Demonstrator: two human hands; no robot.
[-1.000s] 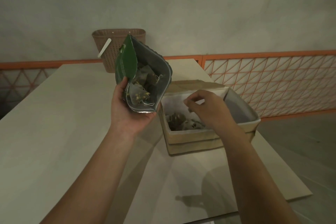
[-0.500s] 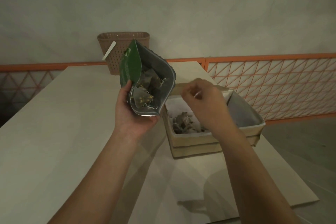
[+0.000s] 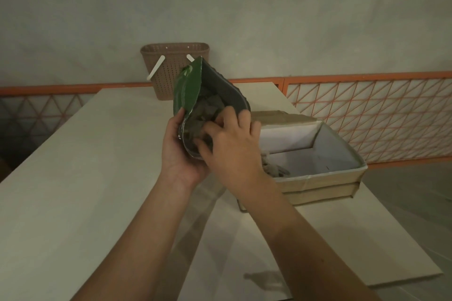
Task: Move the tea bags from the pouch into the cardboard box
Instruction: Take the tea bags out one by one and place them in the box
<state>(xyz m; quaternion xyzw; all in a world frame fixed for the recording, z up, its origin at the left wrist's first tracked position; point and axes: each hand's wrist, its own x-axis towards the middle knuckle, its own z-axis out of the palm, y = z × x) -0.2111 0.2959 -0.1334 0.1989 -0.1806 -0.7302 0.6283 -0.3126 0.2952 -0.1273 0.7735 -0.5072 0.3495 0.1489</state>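
My left hand (image 3: 178, 151) grips the lower part of a green pouch (image 3: 188, 90) and holds it tilted, with its open mouth facing me. Grey tea bags (image 3: 208, 110) show inside it. My right hand (image 3: 234, 149) reaches into the pouch mouth; thumb and forefinger are among the tea bags and their tips are hidden, while the other fingers lie on the pouch rim. Just right of my hands, the open cardboard box (image 3: 325, 181) with a white lining stands on the table. A few tea bags (image 3: 274, 168) lie in its near left corner.
A brown perforated plastic basket (image 3: 171, 66) stands at the far end of the pale table (image 3: 85, 178), behind the pouch. An orange mesh railing (image 3: 367, 115) runs along the far and right side. The table's right edge is close behind the box.
My right hand has lifted out of the box and moved left into the pouch mouth. The left hand still holds the pouch; the view has shifted a little.
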